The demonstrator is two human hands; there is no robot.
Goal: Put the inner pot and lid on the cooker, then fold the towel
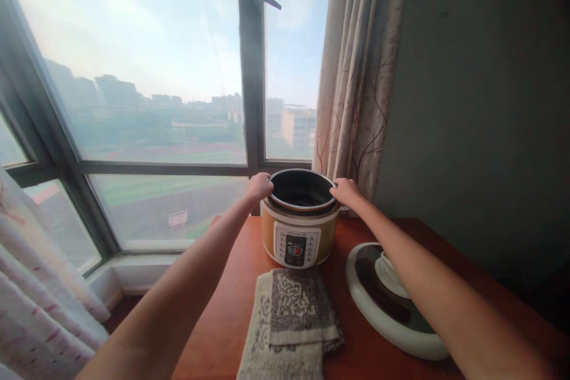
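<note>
Both hands grip the rim of a dark inner pot [303, 186] from opposite sides. My left hand [259, 187] pinches the rim at the left, and my right hand [346, 191] pinches it at the right. The pot sits slightly raised in the mouth of a gold and white electric cooker [327, 237], whose control panel faces me. Its inside looks dark; I cannot make out any contents. A folded grey and cream patterned towel [296, 314] lies just in front of the cooker. To the right, partly behind my right forearm, rests a round lid [365, 303] with a white rim and knob.
All of this stands on a reddish-brown wooden table [218, 326]. Behind it are a large window [155, 71] with a dark frame and a patterned curtain [351, 71]. A pale curtain [40, 297] hangs at the lower left, and a dark wall [472, 101] rises at the right.
</note>
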